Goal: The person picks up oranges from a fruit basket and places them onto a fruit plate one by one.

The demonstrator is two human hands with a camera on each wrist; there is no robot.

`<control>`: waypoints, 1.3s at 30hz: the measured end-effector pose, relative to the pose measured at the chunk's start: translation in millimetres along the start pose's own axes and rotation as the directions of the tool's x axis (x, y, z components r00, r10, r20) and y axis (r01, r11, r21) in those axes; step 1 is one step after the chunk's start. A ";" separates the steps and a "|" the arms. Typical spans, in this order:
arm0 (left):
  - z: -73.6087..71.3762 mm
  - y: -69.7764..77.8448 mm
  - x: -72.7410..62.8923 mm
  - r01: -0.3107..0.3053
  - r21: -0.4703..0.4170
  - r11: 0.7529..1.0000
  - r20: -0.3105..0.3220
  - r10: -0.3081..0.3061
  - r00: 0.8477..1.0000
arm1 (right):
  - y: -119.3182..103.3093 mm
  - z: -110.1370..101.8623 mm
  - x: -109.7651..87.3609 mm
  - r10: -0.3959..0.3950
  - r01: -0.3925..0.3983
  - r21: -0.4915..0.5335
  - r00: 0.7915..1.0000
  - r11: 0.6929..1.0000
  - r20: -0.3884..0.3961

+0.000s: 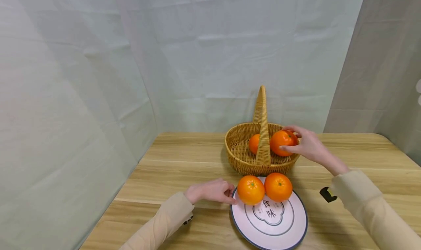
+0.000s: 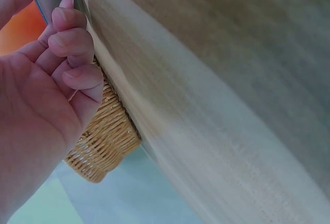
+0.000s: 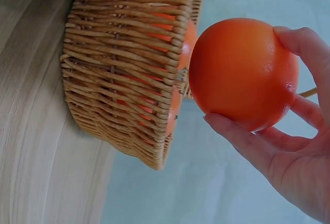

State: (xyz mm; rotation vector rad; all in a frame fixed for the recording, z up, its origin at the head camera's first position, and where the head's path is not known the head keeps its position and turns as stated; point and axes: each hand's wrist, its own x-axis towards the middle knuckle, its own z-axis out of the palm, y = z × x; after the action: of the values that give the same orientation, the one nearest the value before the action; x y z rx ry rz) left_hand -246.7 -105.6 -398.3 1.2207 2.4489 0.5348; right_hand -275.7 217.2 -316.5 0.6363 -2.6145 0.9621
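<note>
My right hand [image 1: 307, 144] grips an orange [image 3: 242, 74] between thumb and fingers, just above the right side of the wicker basket [image 1: 245, 164]. Inside the basket, another orange [image 1: 254, 144] shows left of the handle; the right wrist view shows orange skin at two places along the rim. In front stands a white plate [image 1: 286, 230] with a dark blue rim and printed characters. Two oranges sit side by side on its far part, a left one [image 1: 250, 190] and a right one [image 1: 278, 187]. At the plate's left edge, my left hand [image 1: 213, 191] pinches the rim, its other fingers curled.
The basket's tall arched handle [image 1: 262, 107] rises close left of the held orange. Everything stands on a wood-grain table [image 1: 187, 158], with a pale cloth [image 1: 210, 60] hanging behind and at the left.
</note>
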 end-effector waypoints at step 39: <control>-2.2 0.4 3.1 0.019 0.000 1.000 0.021 -0.019 1.000 | -45.4 -21.3 -47.5 -0.233 0.235 0.080 0.972 0.969 -0.038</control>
State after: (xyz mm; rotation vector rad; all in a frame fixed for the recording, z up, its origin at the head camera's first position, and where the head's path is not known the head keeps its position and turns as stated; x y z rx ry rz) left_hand -249.1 -103.2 -396.6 1.1952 2.4406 0.5139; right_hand -210.0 215.0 -295.4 0.9216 -2.4159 1.0014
